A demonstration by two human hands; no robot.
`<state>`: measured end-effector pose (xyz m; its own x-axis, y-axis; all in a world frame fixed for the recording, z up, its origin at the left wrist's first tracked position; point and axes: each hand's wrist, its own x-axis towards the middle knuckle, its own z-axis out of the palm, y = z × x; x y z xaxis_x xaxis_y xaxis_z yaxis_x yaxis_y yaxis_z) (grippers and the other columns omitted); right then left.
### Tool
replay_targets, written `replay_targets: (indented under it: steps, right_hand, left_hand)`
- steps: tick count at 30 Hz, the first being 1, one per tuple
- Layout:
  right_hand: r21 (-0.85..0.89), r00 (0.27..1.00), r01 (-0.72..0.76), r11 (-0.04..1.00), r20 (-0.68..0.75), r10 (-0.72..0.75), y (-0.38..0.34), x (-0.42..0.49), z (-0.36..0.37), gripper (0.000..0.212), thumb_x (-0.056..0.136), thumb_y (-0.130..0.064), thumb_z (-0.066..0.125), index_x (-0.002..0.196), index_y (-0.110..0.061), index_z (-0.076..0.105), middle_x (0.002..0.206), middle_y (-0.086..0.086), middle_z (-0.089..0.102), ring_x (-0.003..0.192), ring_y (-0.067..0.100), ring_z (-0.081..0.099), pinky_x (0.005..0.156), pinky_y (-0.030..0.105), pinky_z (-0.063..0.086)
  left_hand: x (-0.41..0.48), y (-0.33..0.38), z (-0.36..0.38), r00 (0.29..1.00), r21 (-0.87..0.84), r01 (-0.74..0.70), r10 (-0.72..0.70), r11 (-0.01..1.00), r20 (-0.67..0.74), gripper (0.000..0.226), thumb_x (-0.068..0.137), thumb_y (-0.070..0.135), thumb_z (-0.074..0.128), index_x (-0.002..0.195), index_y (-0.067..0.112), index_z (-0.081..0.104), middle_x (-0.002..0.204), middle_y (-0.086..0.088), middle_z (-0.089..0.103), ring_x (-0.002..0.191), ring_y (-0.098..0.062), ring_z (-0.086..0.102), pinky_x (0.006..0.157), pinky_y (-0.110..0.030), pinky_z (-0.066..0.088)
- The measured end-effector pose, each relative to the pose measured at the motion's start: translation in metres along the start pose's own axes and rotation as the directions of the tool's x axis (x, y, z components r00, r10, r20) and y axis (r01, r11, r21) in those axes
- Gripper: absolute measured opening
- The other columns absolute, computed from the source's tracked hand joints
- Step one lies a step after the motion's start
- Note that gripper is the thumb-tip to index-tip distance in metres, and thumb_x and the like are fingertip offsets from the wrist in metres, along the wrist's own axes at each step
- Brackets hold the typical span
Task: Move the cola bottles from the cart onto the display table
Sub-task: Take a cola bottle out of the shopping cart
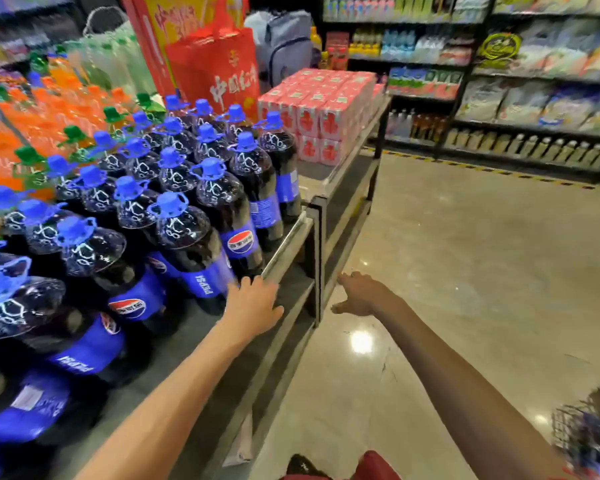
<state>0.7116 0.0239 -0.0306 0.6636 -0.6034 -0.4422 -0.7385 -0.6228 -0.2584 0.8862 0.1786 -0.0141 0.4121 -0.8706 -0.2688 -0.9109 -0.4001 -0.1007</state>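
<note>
Noting my left hand [253, 306] open, empty, just beside upright Pepsi bottle [187, 244]; right hand [361, 294] loose, empty, nearer cart [589, 431], lower right.

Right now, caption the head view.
Open left hand at the Pepsi bottles on the display table; open right hand beside the table edge.

Head view faces forward-down, apparently close beside the display table [286, 244]

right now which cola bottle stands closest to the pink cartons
The cola bottle at the far end of the outer row, right beside the pink cartons; all the others stand left of it or nearer the camera.
</note>
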Motion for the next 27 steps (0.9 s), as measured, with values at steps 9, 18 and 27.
replay_targets:
  steps: [9, 18, 27]
  right_hand:
    - [0.082, 0.929, -0.364, 0.928, -0.033, 0.368, 0.122, -0.160, 0.014, 0.074, 0.094, -0.051, 0.064, 0.152, -0.013, 0.036, 0.153, 0.014, 0.040, 0.138, 0.035, 0.042, 0.109, 0.045, 0.041]
    - [0.248, 0.723, -0.646, 0.722, -0.105, 0.683, 0.218, -0.355, 0.054, 0.067, 0.091, -0.046, 0.069, 0.143, -0.011, 0.045, 0.142, 0.017, 0.050, 0.130, 0.034, 0.050, 0.102, 0.038, 0.045]
    - [0.386, 0.547, -0.764, 0.517, -0.038, 0.836, 0.251, -0.484, 0.113, 0.069, 0.088, -0.049, 0.070, 0.142, -0.012, 0.048, 0.147, 0.012, 0.050, 0.131, 0.033, 0.052, 0.103, 0.045, 0.048]
  left_hand:
    - [-0.011, 0.166, -0.053, 0.916, 0.058, -0.399, 0.396, 0.915, 0.065, 0.057, 0.099, 0.049, 0.051, 0.147, 0.021, 0.039, 0.146, -0.013, 0.046, 0.135, -0.037, 0.043, 0.111, -0.055, 0.036]
    - [-0.079, 0.340, -0.060, 0.743, 0.168, -0.658, 0.669, 0.734, -0.011, 0.059, 0.097, 0.052, 0.054, 0.146, 0.021, 0.040, 0.143, -0.010, 0.048, 0.132, -0.034, 0.045, 0.104, -0.046, 0.040]
    - [-0.160, 0.454, -0.057, 0.523, 0.268, -0.827, 0.851, 0.495, 0.041, 0.057, 0.097, 0.053, 0.053, 0.144, 0.022, 0.041, 0.139, -0.009, 0.050, 0.128, -0.031, 0.049, 0.101, -0.043, 0.042]
